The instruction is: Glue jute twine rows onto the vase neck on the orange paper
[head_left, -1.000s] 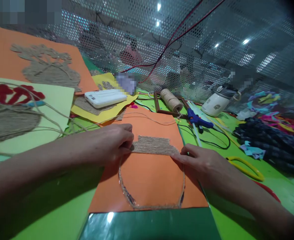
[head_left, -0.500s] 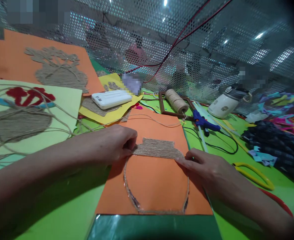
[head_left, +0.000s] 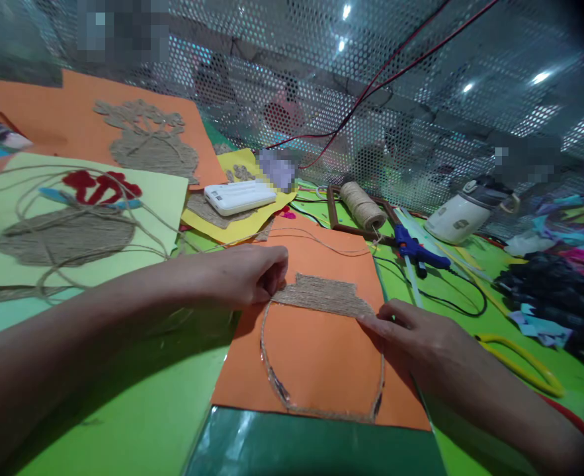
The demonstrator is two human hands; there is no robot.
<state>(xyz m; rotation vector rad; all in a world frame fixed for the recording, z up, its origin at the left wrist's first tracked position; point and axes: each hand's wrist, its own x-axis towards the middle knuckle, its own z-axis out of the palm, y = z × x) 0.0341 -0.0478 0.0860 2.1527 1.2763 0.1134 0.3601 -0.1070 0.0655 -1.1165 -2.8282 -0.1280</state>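
Since a second ago we see almost no change: our left hand [head_left: 245, 274] still pinches the twine patch [head_left: 321, 295] on the orange paper [head_left: 316, 344], our right hand [head_left: 415, 337] presses its other end, fingers flat.

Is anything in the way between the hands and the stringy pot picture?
Nothing visible. The left hand pinches the twine patch at its left end, and the right hand presses fingertips on its right end, on the orange sheet.

orange sheet [head_left: 316, 344] | flat | jute-twine vase [head_left: 321, 295], seemingly partly filled
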